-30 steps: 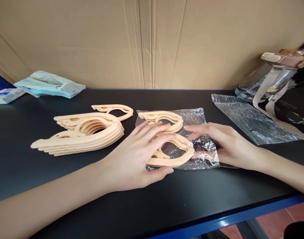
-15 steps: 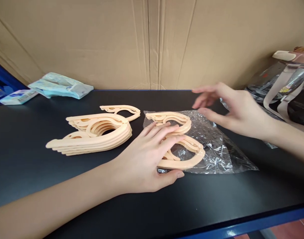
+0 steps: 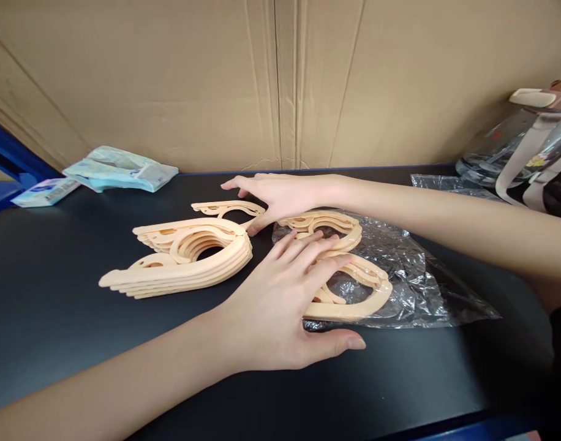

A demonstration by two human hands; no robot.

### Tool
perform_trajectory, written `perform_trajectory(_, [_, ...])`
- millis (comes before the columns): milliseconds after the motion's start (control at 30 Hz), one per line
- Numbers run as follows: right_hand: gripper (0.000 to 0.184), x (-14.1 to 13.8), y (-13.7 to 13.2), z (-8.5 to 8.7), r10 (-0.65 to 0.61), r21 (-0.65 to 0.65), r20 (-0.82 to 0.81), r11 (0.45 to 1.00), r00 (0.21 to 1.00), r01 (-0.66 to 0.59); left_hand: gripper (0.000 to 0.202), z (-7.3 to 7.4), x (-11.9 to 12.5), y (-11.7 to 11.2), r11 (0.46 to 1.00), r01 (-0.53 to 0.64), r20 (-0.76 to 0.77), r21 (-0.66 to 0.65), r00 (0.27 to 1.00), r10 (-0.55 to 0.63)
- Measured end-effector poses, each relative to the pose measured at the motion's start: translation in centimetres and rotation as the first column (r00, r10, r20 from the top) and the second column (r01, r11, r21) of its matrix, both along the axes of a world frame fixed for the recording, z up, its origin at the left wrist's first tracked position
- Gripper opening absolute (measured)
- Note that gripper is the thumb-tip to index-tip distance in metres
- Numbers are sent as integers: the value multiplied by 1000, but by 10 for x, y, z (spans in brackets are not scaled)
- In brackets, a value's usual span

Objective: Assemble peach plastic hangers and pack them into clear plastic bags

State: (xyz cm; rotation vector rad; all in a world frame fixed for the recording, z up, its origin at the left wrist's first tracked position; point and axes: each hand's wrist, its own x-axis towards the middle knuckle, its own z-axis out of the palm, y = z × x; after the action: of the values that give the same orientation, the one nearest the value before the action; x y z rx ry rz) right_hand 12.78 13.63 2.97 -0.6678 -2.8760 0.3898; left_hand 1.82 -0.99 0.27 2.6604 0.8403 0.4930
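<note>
1. A head-worn camera looked down on a black table (image 3: pixel 78 343) backed by a cardboard wall (image 3: pixel 170 92).
2. The left hand (image 3: pixel 280 300) lay flat on the bagged hangers (image 3: pixel 367 300), fingers spread and pressing down. Its thumb stretched along the table at the near edge of the clear plastic bag (image 3: pixel 422 288). It pinched nothing.
3. The bagged hangers, peach-coloured plastic pieces, sat inside the left end of that bag, near the middle of the table. The rest of the bag lay crumpled and flat to the right.
4. The right hand (image 3: pixel 280 193) reached across above the bag to a single loose hanger (image 3: pixel 225 208) at the back. Its fingers were extended and loosely apart, the thumb low by the hanger's near end. It closed on nothing, and whether it touched the hanger could not be told.
5. A stack of hangers (image 3: pixel 193 257) lay unbagged just left of the left hand, touching neither hand.
6. As a judgement of progress, one small set appeared to be packed, while the stack and the loose hanger still lay outside any bag.
7. A second plastic bag (image 3: pixel 446 182) lay flat at the far right beside a clear bottle with a strap (image 3: pixel 533 141). Pale blue packets (image 3: pixel 119 168) rested at the far left.
</note>
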Motion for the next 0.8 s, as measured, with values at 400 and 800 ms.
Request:
perform_trajectory(400, [91,-6,15,3,14,-83,-13,996,1000,-15,71,0,0,1,1000,3,-36,12,999,-3])
perform_trajectory(800, [85,-14,13,6,-14,14,-37,1000,999,15,71,-1,-1,1,999,6,-32,34,999,-5])
